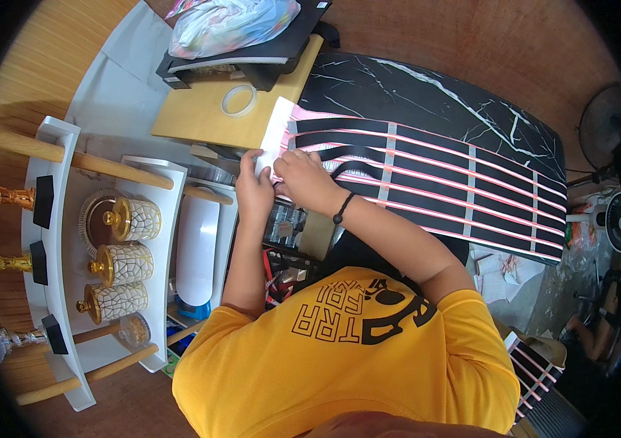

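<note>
Several black ribbons [434,175] with pink-and-white edges lie side by side along the table, crossed by grey strips [472,175] that look like tape. At their left ends is a white strip [275,131], like paper or card. My left hand [253,186] is closed on the lower end of this strip, thumb and fingers pinched. Right beside it, my right hand [307,179] has its fingers bent together at the ribbon ends. A loose black ribbon [354,168] arches up to that hand; its fingertips are partly hidden.
The black marble-patterned tabletop [413,87] adjoins a yellow wooden surface [201,117] holding a tape roll [239,101]. Behind are a black machine [267,69] and a plastic bag [234,28]. Gold-lidded canisters [128,264] stand on a white shelf [168,263] at left. A fan [617,223] stands right.
</note>
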A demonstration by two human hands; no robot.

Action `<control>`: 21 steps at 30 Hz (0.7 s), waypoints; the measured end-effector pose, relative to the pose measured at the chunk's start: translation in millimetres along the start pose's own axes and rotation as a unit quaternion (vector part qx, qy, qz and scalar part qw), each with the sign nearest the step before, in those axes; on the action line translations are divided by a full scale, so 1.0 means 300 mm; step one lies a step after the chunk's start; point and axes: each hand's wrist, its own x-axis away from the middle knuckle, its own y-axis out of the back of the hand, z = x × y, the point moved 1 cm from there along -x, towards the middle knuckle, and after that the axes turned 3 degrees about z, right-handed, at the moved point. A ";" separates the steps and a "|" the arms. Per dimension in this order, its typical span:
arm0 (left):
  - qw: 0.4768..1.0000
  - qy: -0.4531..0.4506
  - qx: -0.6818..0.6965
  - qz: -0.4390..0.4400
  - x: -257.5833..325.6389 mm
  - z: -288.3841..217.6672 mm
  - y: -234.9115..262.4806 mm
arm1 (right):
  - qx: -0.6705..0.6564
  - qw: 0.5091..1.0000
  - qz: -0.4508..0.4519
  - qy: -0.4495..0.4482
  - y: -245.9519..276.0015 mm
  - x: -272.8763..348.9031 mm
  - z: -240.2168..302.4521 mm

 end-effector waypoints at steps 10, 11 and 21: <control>0.999 -0.021 0.029 -0.004 0.005 -0.012 0.003 | -0.095 0.994 0.020 0.047 0.069 0.020 -0.035; 0.999 -0.020 0.040 0.003 0.007 -0.012 -0.003 | -0.124 0.991 0.001 0.047 0.073 0.022 -0.043; 0.997 -0.039 0.054 0.035 -0.007 0.047 0.003 | -0.270 0.954 -0.129 0.018 0.088 0.039 -0.137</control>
